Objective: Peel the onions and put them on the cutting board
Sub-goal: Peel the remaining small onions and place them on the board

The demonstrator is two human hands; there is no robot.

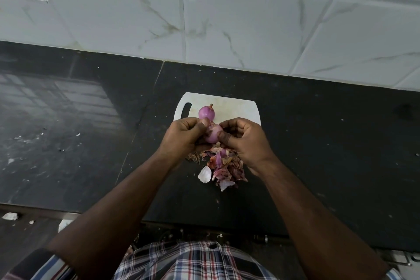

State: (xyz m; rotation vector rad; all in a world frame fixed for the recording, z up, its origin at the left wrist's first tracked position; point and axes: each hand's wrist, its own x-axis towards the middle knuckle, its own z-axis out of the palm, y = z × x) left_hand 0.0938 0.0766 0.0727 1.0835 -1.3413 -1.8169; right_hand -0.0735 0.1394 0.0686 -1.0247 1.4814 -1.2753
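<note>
Both hands grip one onion (213, 135); perhaps half-peeled.

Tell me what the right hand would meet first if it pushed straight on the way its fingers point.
The right hand points left, so it meets the onion it already holds, then the left hand gripping the other side.

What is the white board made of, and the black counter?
The cutting board looks like plastic: thin, plain matte white, with rounded corners and a cut-out handle slot. The counter looks like polished stone, perhaps granite: black, speckled and glossy enough to mirror a window. Neither is certain from sight alone.
</note>
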